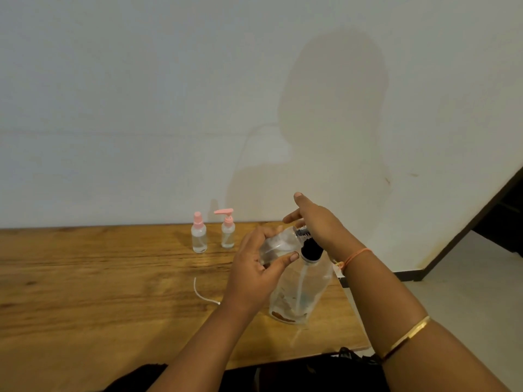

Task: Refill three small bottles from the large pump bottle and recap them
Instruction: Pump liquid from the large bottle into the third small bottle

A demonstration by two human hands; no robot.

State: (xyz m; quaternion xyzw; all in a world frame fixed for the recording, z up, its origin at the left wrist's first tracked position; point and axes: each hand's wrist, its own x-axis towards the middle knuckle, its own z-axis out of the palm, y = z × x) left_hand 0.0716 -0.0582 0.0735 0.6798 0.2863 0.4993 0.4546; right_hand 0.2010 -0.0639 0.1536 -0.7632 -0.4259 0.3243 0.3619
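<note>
clear small bottle (276, 246) tilted at the pump bottle (300, 292)
left hand (254, 267) grips it; right hand (314, 222) presses the pump (310, 250), fingers loose.

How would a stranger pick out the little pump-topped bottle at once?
On the wooden table, by the white wall, stand two small clear bottles. The small pump bottle is the right one, with a pink sideways spout; the spray bottle beside it has a plain pink cap.

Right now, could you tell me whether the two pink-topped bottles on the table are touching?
Apart: the head view shows a clear gap between the spray-top bottle and the small pump-top bottle.
</note>
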